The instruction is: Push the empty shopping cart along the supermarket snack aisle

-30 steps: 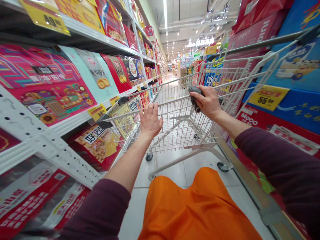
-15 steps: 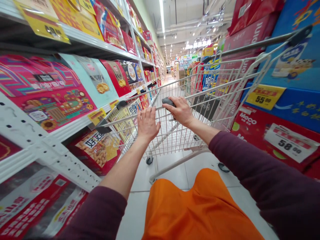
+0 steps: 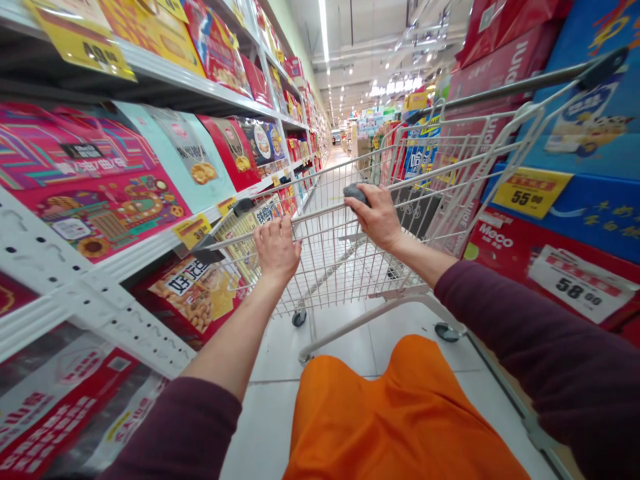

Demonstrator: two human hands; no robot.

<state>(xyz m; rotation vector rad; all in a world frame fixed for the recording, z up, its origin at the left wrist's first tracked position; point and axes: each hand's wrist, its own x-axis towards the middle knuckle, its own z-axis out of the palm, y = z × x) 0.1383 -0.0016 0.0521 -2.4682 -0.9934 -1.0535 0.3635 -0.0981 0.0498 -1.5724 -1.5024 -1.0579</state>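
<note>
A wire shopping cart (image 3: 345, 267) stands in front of me in a store aisle. My left hand (image 3: 277, 248) has its fingers curled over the cart's near top bar, towards its left end. My right hand (image 3: 381, 217) is closed on a dark grey cloth (image 3: 355, 193) and presses it onto the same bar, further right. Both sleeves are dark maroon. An orange apron (image 3: 400, 413) fills the bottom of the view.
White shelves (image 3: 150, 243) with boxed snacks run close along the left, almost touching the cart. Red and blue boxes with yellow price tags (image 3: 531, 189) are stacked on the right. A second cart handle (image 3: 525, 83) rises at upper right. Pale tiled floor (image 3: 350, 340) leads down the aisle.
My right hand slid the cloth left along the bar, then a little back to the right. My left hand shifted left and its flat fingers curled over the bar.
</note>
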